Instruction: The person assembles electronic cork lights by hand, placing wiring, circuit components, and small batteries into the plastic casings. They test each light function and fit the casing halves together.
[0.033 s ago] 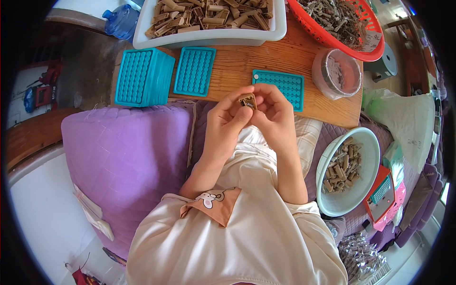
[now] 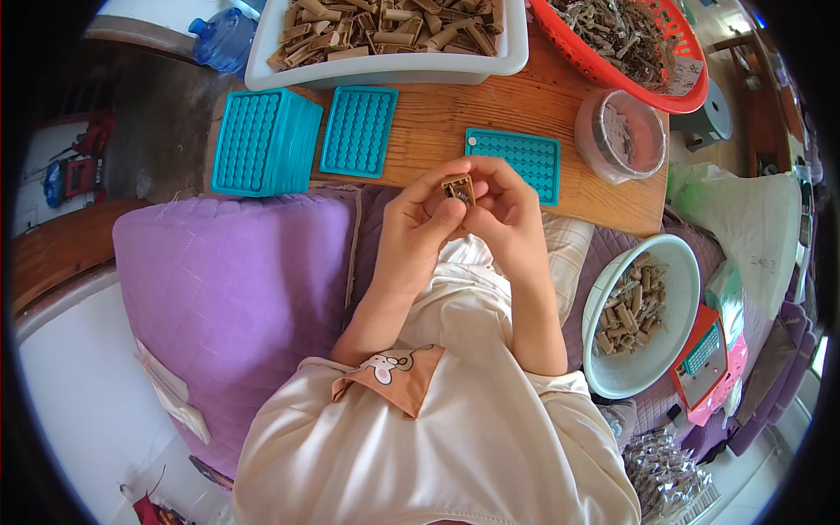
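Both my hands meet in front of me, close to the near edge of the wooden table. Between their fingertips is a small tan plastic casing (image 2: 458, 189), its open side showing something dark and metallic inside. My left hand (image 2: 423, 219) grips it from the left, with the thumb bent against its lower part. From the other side my right hand (image 2: 509, 214) closes round it, partly hiding it. Just beyond the right hand lies a flat teal tray (image 2: 529, 162) with rows of round hollows and one pale disc in a corner.
A white bin (image 2: 385, 72) of tan casings stands at the back, beside a red basket (image 2: 691, 98) of metal parts. Stacked teal trays (image 2: 249, 144), another teal tray (image 2: 357, 131) and a lined tub (image 2: 608, 144) share the table (image 2: 429, 114). At right sits a pale basin (image 2: 682, 289).
The casing and the fingers round it have shifted very slightly to the right and toward me. Everything else looks the same.
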The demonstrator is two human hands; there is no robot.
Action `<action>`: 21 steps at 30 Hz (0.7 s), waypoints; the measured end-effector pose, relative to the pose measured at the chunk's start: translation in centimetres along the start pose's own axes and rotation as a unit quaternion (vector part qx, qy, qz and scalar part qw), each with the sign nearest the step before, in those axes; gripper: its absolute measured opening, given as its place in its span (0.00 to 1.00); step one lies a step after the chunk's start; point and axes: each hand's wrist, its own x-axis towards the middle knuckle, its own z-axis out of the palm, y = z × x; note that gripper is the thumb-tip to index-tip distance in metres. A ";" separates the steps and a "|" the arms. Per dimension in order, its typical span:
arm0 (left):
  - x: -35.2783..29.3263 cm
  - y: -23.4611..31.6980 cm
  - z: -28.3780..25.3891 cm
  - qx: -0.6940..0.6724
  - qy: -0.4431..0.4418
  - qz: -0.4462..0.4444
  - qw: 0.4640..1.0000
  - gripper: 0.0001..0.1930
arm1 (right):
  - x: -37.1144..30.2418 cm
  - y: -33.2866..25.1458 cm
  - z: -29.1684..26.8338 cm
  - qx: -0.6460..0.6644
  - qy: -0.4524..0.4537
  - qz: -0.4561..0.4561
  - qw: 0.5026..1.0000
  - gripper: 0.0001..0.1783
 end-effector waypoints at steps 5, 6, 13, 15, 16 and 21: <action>0.7 -0.3 -1.8 0.022 -0.055 0.009 0.998 0.21 | 0.1 -0.2 0.1 0.055 -0.003 0.028 0.998 0.15; 0.7 -0.2 -2.0 0.036 -0.061 0.003 0.997 0.22 | 0.2 0.1 0.1 0.021 -0.002 0.025 0.999 0.15; 1.3 0.5 -3.4 -0.029 0.022 -0.015 0.999 0.21 | 3.3 2.3 -2.6 -0.113 -0.023 -0.041 0.993 0.14; 1.7 0.8 -4.0 0.020 0.037 -0.009 0.999 0.21 | 5.2 3.8 -4.0 -0.463 0.146 -0.175 0.856 0.12; 1.7 0.8 -4.4 0.024 0.040 -0.013 0.999 0.20 | 5.7 4.4 -4.2 -0.463 0.144 -0.176 0.857 0.12; 1.8 0.4 -5.1 0.051 0.011 -0.042 0.998 0.21 | 7.1 6.6 -4.7 -0.529 0.066 -0.248 0.809 0.11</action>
